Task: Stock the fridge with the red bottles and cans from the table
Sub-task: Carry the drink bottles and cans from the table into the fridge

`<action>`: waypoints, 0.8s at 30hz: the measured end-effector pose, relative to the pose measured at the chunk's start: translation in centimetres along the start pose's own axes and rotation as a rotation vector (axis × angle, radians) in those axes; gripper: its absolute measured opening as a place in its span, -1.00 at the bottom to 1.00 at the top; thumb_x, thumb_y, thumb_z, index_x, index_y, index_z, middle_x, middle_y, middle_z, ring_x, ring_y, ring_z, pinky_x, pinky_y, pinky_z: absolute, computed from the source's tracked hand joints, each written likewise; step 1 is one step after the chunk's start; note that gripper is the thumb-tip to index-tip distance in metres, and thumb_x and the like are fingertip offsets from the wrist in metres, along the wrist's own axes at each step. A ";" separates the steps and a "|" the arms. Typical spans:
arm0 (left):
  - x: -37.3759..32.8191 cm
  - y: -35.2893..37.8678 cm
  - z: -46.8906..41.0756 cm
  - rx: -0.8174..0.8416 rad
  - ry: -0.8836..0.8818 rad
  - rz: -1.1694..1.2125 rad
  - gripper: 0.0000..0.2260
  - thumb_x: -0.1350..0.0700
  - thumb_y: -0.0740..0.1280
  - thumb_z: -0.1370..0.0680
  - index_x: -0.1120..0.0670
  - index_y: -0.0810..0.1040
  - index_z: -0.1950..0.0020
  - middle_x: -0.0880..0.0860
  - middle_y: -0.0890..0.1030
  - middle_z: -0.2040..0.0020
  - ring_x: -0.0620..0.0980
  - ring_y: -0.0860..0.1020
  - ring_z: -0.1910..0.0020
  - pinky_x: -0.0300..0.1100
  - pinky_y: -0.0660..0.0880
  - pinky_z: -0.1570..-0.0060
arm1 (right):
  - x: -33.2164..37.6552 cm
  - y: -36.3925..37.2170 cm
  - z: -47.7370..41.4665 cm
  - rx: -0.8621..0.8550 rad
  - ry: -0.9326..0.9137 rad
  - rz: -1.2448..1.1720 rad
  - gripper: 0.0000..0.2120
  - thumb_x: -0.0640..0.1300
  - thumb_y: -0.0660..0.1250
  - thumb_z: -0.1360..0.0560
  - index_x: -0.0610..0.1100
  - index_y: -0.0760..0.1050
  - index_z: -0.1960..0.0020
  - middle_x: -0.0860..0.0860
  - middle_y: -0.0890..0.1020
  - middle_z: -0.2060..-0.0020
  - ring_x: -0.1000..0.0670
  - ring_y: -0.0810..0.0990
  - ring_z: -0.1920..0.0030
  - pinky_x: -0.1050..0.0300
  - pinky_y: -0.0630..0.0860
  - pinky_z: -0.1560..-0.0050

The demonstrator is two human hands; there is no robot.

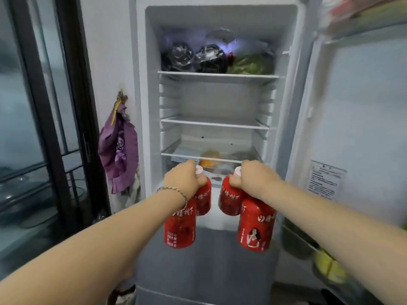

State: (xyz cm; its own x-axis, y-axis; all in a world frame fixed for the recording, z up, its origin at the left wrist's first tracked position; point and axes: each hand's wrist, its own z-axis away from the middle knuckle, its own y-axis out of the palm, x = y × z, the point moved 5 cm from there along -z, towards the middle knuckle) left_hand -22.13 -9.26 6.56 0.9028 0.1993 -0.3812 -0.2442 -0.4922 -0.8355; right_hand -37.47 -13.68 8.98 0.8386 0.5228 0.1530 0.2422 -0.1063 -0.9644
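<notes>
I stand before the open fridge (152, 102). My left hand (181, 178) grips two red bottles by their necks: a near one (180, 227) and one behind it (203, 200). My right hand (253, 178) likewise grips two red bottles, a far one (229, 200) and a near one (256, 227) with a figure printed on it. All four hang in front of the fridge's lower part, level with the crisper drawer. The middle shelf (215, 123) and the space above it hold nothing.
The top shelf (218, 74) carries dark wrapped bundles (193, 57) and leafy greens (251, 64). The crisper (211, 159) shows orange food. The open door (356, 128) stands right, with yellow-green items (328, 265) in its lower rack. A purple bag (119, 148) hangs left, beside a glass door (44, 128).
</notes>
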 end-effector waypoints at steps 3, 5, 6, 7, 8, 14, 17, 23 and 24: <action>1.2 -0.9 -6.5 -0.065 0.054 -0.026 -0.80 -0.01 0.23 -0.53 0.10 0.32 0.10 0.11 0.56 0.05 0.14 0.49 0.11 -0.16 0.33 0.21 | 1.1 -1.0 -6.5 -0.055 0.041 -0.043 -0.67 0.01 0.26 -0.48 -0.14 0.29 0.36 -0.12 0.49 0.27 -0.18 0.48 0.16 0.14 0.29 0.29; 1.6 -2.0 -11.4 -0.124 0.100 -0.010 -0.77 -0.03 0.25 -0.52 0.11 0.30 0.12 0.13 0.57 0.04 0.17 0.52 0.03 -0.12 0.34 0.18 | 1.7 -2.4 -10.7 -0.104 0.069 -0.052 -0.64 0.00 0.26 -0.48 -0.13 0.25 0.40 -0.07 0.39 0.38 -0.17 0.46 0.19 0.13 0.27 0.30; 1.6 -2.7 -13.5 -0.155 0.121 0.006 -0.76 -0.04 0.25 -0.52 0.11 0.29 0.13 0.14 0.57 0.04 0.18 0.53 0.02 -0.10 0.34 0.18 | 2.0 -3.3 -12.4 -0.140 0.076 -0.060 -0.64 0.00 0.26 -0.48 -0.13 0.25 0.39 -0.07 0.41 0.37 -0.19 0.48 0.17 0.13 0.29 0.26; 1.4 -3.4 -16.7 -0.182 0.150 0.025 -0.75 -0.04 0.25 -0.52 0.11 0.29 0.13 0.15 0.57 0.05 0.19 0.53 0.02 -0.10 0.34 0.18 | 2.2 -4.4 -14.9 -0.188 0.079 -0.069 -0.65 -0.01 0.26 -0.49 -0.14 0.25 0.38 -0.10 0.45 0.32 -0.20 0.51 0.12 0.12 0.31 0.23; 1.1 -4.2 -18.4 -0.204 0.159 0.036 -0.75 -0.05 0.25 -0.52 0.11 0.30 0.13 0.16 0.57 0.04 0.20 0.53 0.02 -0.09 0.34 0.19 | 2.4 -5.4 -16.0 -0.226 0.077 -0.062 -0.66 -0.02 0.25 -0.51 -0.16 0.27 0.35 -0.16 0.51 0.23 -0.22 0.54 0.06 0.11 0.31 0.20; -1.3 -8.0 -28.5 -0.286 0.152 0.079 -0.68 -0.08 0.25 -0.52 0.18 0.43 -0.05 0.20 0.55 -0.10 0.23 0.51 -0.09 -0.08 0.36 0.08 | 1.9 -10.6 -24.0 -0.374 0.091 -0.009 -0.65 0.01 0.20 -0.56 -0.27 0.43 -0.13 -0.25 0.54 -0.14 -0.25 0.51 -0.15 0.07 0.29 0.10; -2.1 -7.7 -32.3 -0.256 0.160 0.081 -0.70 -0.06 0.25 -0.53 0.18 0.45 -0.04 0.20 0.55 -0.11 0.21 0.51 -0.09 -0.08 0.38 0.05 | 0.9 -11.7 -27.6 -0.396 0.116 0.008 -0.65 0.02 0.21 -0.56 -0.25 0.43 -0.15 -0.23 0.53 -0.17 -0.23 0.50 -0.18 0.07 0.29 0.09; -3.2 -3.8 -36.9 -0.122 0.130 0.012 -0.70 -0.05 0.28 -0.51 0.16 0.46 -0.07 0.15 0.56 -0.11 0.17 0.53 -0.08 -0.10 0.38 0.09 | -1.5 -10.5 -33.4 -0.296 0.153 0.013 -0.77 -0.01 0.22 -0.54 -0.18 0.47 0.10 -0.21 0.57 -0.12 -0.19 0.54 -0.05 0.10 0.35 0.08; -3.3 -3.4 -37.3 -0.117 0.124 0.023 -0.72 -0.04 0.28 -0.51 0.15 0.46 -0.08 0.15 0.56 -0.11 0.16 0.53 -0.08 -0.11 0.38 0.09 | -1.7 -10.3 -34.0 -0.290 0.160 0.009 -0.75 0.00 0.22 -0.54 -0.20 0.49 0.04 -0.20 0.57 -0.13 -0.19 0.54 -0.07 0.09 0.37 0.07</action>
State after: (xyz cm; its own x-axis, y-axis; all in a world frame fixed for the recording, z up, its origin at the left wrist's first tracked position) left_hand -11.06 -39.85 25.40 0.9359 0.0843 -0.3421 -0.2291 -0.5923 -0.7725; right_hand -24.85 -42.20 26.01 0.9019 0.3837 0.1984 0.3436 -0.3589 -0.8679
